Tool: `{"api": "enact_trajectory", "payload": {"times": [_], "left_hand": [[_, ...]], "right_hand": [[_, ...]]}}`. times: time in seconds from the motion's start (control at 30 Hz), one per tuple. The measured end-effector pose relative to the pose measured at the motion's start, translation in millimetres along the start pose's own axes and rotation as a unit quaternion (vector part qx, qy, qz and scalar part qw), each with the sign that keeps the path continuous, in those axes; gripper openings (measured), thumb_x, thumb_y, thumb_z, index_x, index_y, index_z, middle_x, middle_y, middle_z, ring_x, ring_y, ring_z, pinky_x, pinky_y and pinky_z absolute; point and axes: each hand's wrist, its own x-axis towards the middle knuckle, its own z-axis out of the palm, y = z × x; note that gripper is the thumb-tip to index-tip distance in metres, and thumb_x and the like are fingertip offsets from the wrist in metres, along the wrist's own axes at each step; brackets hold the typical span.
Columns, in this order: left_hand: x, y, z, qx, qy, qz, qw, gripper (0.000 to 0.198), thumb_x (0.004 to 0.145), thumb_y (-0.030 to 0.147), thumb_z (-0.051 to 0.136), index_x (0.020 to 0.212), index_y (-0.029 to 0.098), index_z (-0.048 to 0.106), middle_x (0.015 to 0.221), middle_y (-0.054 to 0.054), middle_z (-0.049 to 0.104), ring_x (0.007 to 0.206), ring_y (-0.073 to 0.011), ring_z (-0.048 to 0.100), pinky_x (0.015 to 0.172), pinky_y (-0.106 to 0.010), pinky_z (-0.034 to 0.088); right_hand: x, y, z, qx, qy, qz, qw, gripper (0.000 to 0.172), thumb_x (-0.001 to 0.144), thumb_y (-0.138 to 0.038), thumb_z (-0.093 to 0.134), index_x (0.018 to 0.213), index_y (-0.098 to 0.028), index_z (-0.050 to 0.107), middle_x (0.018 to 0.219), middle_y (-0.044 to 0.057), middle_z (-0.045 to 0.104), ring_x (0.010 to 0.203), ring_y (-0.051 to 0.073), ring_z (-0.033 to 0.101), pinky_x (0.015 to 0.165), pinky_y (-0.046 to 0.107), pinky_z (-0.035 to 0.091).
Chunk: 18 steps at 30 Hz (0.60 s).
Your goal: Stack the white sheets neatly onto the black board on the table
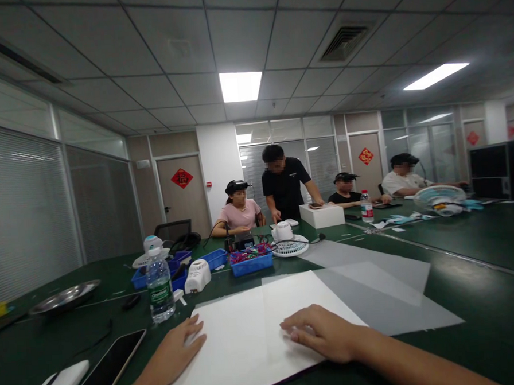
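Note:
A large white sheet of paper (242,325) with a faint crease down its middle lies on the green table before me. My left hand (174,352) rests at its left edge, fingers apart and holding nothing. On the right half of the sheet lies my right hand (322,332), its fingers loosely stretched and slightly bent, with nothing in them. Grey translucent sheets (383,289) spread out under and beyond the paper's right side. Close to my left hand stand a clear water bottle (160,289) with a green label and a dark-screened phone (109,367).
Beyond the paper are a white fan housing (197,276), a blue bin (252,265) of coloured wires and a white fan part (289,245). A metal tray (66,297) lies left. Several people sit or stand across the table (483,318), near a white box (322,216).

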Motion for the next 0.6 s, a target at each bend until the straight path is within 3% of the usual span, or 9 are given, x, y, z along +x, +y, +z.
{"api": "enact_trajectory", "payload": {"times": [0.1,0.2,0.27,0.33,0.5,0.6], "left_hand": [[-1,4,-3.5,0.008,0.002,-0.004,1.0,0.058,0.08,0.059,0.056,0.117,0.019,0.074,0.143,-0.011,0.058,0.131,-0.0325,0.055,0.113,-0.045,0.038],[-3,7,-5.5,0.014,0.01,-0.007,1.0,0.055,0.079,0.06,0.058,0.112,0.02,0.077,0.14,-0.01,0.06,0.129,-0.0333,0.057,0.112,-0.045,0.039],[-3,9,-5.7,0.018,0.019,-0.012,1.0,0.053,0.078,0.06,0.058,0.108,0.021,0.078,0.139,-0.011,0.061,0.128,-0.0342,0.058,0.111,-0.046,0.039],[-4,12,-5.4,0.022,0.028,-0.018,0.999,0.05,0.078,0.058,0.058,0.105,0.021,0.079,0.138,-0.012,0.062,0.126,-0.0349,0.059,0.111,-0.047,0.039],[-5,16,-5.2,0.02,0.054,-0.032,0.998,0.044,0.081,0.057,0.054,0.089,0.024,0.082,0.131,-0.009,0.068,0.121,-0.0333,0.063,0.109,-0.044,0.041],[-4,14,-5.0,0.014,0.069,-0.042,0.997,0.043,0.082,0.058,0.053,0.08,0.025,0.08,0.127,-0.008,0.071,0.12,-0.0331,0.063,0.109,-0.042,0.041]], "right_hand": [[0,16,-9,-0.062,0.04,0.1,0.992,0.05,0.101,-0.05,0.034,0.127,-0.021,0.065,0.121,0.012,0.068,0.112,0.025,0.063,0.098,0.039,0.044],[-1,34,-15,-0.111,0.053,0.175,0.977,0.052,0.1,-0.044,0.032,0.105,-0.012,0.072,0.1,0.021,0.071,0.097,0.032,0.067,0.09,0.048,0.046],[-1,37,-16,-0.124,0.041,0.192,0.973,0.053,0.099,-0.044,0.033,0.09,-0.012,0.074,0.086,0.021,0.071,0.087,0.032,0.069,0.084,0.047,0.047],[-2,32,-15,-0.115,0.024,0.174,0.978,0.051,0.098,-0.045,0.035,0.09,-0.014,0.075,0.086,0.018,0.072,0.086,0.031,0.069,0.084,0.044,0.048],[-1,2,-9,-0.031,-0.022,0.045,0.998,0.045,0.098,-0.051,0.042,0.131,-0.029,0.062,0.122,0.005,0.069,0.109,0.021,0.064,0.096,0.032,0.045],[1,-6,-8,-0.059,-0.007,0.028,0.998,0.047,0.098,-0.05,0.04,0.134,-0.026,0.06,0.126,0.007,0.067,0.114,0.022,0.062,0.098,0.034,0.043]]}}
